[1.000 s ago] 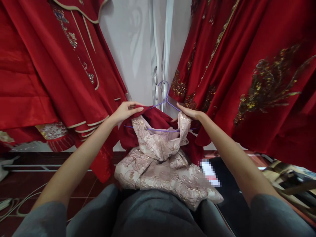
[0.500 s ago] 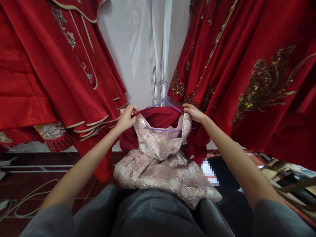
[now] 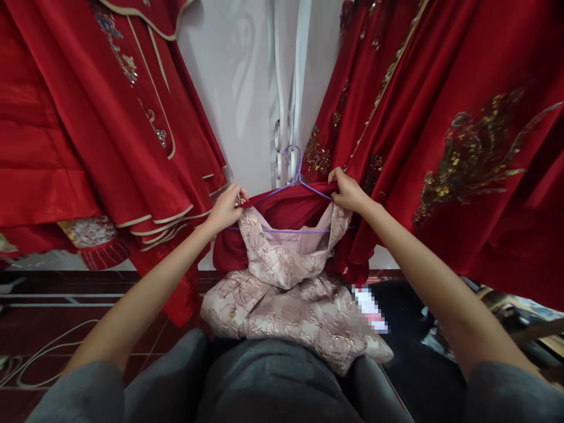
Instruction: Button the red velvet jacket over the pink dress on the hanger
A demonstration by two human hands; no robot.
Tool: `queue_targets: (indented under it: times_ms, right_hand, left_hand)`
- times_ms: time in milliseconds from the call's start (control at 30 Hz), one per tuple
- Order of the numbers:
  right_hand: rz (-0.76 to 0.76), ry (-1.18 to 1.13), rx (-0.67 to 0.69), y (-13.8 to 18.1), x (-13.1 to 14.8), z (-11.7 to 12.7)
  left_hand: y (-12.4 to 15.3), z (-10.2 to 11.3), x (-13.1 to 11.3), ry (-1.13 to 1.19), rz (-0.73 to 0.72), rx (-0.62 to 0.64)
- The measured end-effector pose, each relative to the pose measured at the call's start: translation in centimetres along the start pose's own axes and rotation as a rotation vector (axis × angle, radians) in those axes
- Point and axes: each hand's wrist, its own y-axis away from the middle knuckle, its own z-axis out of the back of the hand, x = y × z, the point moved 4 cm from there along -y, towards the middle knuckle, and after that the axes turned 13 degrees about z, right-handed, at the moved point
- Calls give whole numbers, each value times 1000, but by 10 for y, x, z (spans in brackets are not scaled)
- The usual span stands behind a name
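Observation:
A pink and gold brocade dress [image 3: 286, 258] hangs on a purple hanger [image 3: 304, 183], its skirt spread over my lap. Behind its neckline lies dark red fabric [image 3: 282, 208]. My left hand [image 3: 227, 207] pinches the red fabric at the left shoulder of the dress, fingers closed. At the other shoulder, my right hand [image 3: 348, 191] grips the red fabric edge beside the hanger's right arm. Whether the right hand also holds the dress strap is hidden by its fingers.
Red embroidered garments hang on the left [image 3: 145, 117] and right [image 3: 440, 147]. White cabinet doors [image 3: 233, 82] with long handles stand behind. A white cable [image 3: 48, 352] lies on the tiled floor at left. A partly blurred tag [image 3: 370, 308] sits right of the dress.
My right hand has moved slightly outward and up, pulling the red fabric edge higher. The right dress strap has shifted right, widening the neckline. My left hand has barely moved.

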Motion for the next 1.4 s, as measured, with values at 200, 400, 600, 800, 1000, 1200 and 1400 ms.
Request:
queue_targets:
  times_ms: [200,400,600,800,1000,1200,1400]
  right_hand:
    - [-194,265,184,25,-26,22]
    - [-483,437,480,47,-37,41]
    - [-662,492,553,55,-38,61]
    - [-694,34,446,80,-22,76]
    - [-395,-269,141,85,32,39]
    - [-256,-253,-18,65,84,-19]
    - [-156,-437,-82,31,132,-54]
  left_hand:
    - [10,2,-11,-57,11,-26]
    - [1,5,-11,-106,35,-26]
    - [-2,9,-15,-164,108,-4]
    - [5,33,-21,-340,217,8]
    - [38,21,-35,-497,284,156]
    - [50,-22,-34,-376,392,199]
    - [29,-41,-67,-147,375,52]
